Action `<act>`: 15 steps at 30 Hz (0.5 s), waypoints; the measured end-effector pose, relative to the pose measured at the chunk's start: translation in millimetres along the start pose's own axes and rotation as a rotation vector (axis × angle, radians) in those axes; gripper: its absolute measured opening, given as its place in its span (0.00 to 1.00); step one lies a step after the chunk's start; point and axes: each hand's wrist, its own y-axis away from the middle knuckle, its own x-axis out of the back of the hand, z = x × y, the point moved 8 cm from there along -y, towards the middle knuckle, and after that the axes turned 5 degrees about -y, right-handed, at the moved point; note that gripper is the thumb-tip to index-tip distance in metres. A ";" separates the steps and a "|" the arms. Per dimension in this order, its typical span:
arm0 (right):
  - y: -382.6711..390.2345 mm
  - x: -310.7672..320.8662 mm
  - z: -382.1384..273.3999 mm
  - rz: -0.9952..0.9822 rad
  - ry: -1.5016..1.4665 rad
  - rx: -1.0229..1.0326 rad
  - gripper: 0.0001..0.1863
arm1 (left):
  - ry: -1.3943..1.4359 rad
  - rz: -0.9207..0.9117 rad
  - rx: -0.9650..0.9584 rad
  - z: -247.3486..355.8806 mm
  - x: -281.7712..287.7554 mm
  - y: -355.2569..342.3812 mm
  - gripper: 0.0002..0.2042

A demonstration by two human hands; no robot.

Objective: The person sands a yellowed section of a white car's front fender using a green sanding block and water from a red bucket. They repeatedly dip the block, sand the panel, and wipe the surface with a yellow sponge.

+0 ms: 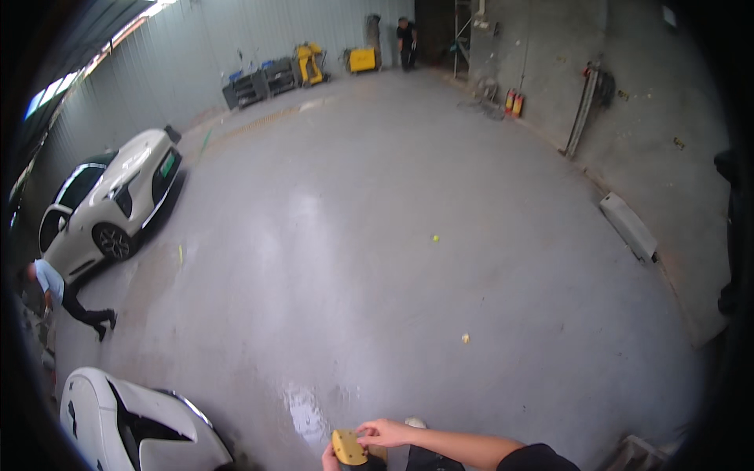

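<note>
Head view, low edge at 6 o'clock: the right hand [382, 432] came in from the lower right on a bare forearm w/ a dark sleeve end, fingers curled and pinching the top edge of a small yellow device [348, 447]. The device looked boxy, hard plastic w/ rounded corners and a dark patch on its face. The left hand [328, 459] showed only as a sliver just under the device at the frame edge, touching its lower left; couldn't tell how far it was open. A white shoe tip [416, 423] sat just beyond the right wrist.

The concrete floor [377, 235] was smooth, grey and slightly glossy, w/ a pale sheen streak running up toward 12 o'clock. Two small yellowish scraps lay on it, one [435, 238] near centre, one [465, 338] toward 5 o'clock.

At 9 o'clock stood a white car [110, 204], glossy paint, dark glass roof. At 7 o'clock, the rounded body of a second white car [133, 428]. Between them a person in a light shirt [67, 298] was mid-stride.

At 12 o'clock, a corrugated metal wall [236, 39], dark crates [259, 82], yellow machines [338, 61] and a person in black [406, 43]. At 2 o'clock, a rough grey wall w/ red extinguishers [514, 103] at its foot; a pale concrete block [628, 228] at 3 o'clock.
</note>
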 end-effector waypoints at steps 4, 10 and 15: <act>9.9 -70.3 2.6 0.023 0.353 0.125 0.41 | 0.046 0.084 0.057 -65.0 11.8 43.9 0.35; 25.6 -168.4 54.1 -0.187 0.293 0.296 0.20 | 0.048 0.307 -0.069 -140.7 95.4 94.7 0.27; 2.0 -216.9 207.8 -0.049 0.297 -0.271 0.16 | 0.507 0.395 -0.160 -227.5 200.4 113.6 0.18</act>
